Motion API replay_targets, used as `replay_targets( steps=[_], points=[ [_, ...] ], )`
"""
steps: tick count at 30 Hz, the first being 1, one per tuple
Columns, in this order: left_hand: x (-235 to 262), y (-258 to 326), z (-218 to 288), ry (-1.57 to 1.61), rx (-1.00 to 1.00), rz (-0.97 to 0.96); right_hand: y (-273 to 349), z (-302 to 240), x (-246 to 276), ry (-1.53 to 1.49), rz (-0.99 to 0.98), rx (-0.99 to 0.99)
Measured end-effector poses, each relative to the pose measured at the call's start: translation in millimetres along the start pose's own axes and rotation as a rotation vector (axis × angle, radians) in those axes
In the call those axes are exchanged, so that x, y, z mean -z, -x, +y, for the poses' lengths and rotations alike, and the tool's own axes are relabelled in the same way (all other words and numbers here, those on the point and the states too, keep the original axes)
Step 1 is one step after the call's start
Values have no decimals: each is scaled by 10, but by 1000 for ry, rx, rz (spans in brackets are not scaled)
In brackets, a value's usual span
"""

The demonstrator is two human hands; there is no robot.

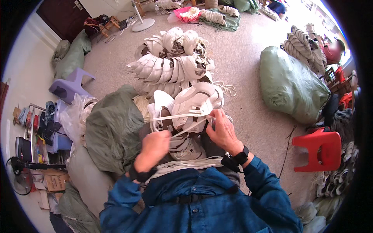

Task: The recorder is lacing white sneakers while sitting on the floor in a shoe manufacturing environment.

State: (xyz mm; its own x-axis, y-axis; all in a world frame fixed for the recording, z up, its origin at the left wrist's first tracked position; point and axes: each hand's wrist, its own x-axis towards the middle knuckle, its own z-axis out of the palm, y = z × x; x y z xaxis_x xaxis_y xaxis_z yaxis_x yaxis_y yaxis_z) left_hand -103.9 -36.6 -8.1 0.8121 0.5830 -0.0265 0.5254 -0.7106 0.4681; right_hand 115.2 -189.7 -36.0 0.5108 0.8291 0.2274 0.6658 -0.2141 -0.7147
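In front of me a white shoe upper point(194, 105) rests on more pale uppers between my knees. A flat white shoelace point(180, 115) runs from it toward my left, with a second strand slanting down below. My left hand point(155, 145) is closed in a fist, slightly blurred, at the end of the strands. At the upper's right side my right hand point(223, 130) pinches the lace close to the eyelets; its fingertips are partly hidden. Across my lap lies a bundle of white laces point(190, 165).
Stacked uppers point(167, 70) stand just beyond. A dark green sack point(114, 128) is close on my left, with a purple stool point(72, 85) behind. To the right are a large green sack point(291, 83), a red stool point(318, 149) and a seated person point(334, 52).
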Motion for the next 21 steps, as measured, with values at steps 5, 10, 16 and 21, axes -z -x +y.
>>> replay_targets(
  steps=[5, 10, 16, 21],
  points=[
    [378, 345, -269, 106, 130, -143, -113, -46, -55, -85, 132, 104],
    [191, 105, 145, 137, -24, 99, -307, 18, -45, 30, 166, 301],
    [-128, -473, 399, -83, -450, 459, -278, 62, -42, 53, 50, 325],
    [-203, -657, 432, -66, -413, 401, -261, 24, 42, -71, 20, 288]
  ],
)
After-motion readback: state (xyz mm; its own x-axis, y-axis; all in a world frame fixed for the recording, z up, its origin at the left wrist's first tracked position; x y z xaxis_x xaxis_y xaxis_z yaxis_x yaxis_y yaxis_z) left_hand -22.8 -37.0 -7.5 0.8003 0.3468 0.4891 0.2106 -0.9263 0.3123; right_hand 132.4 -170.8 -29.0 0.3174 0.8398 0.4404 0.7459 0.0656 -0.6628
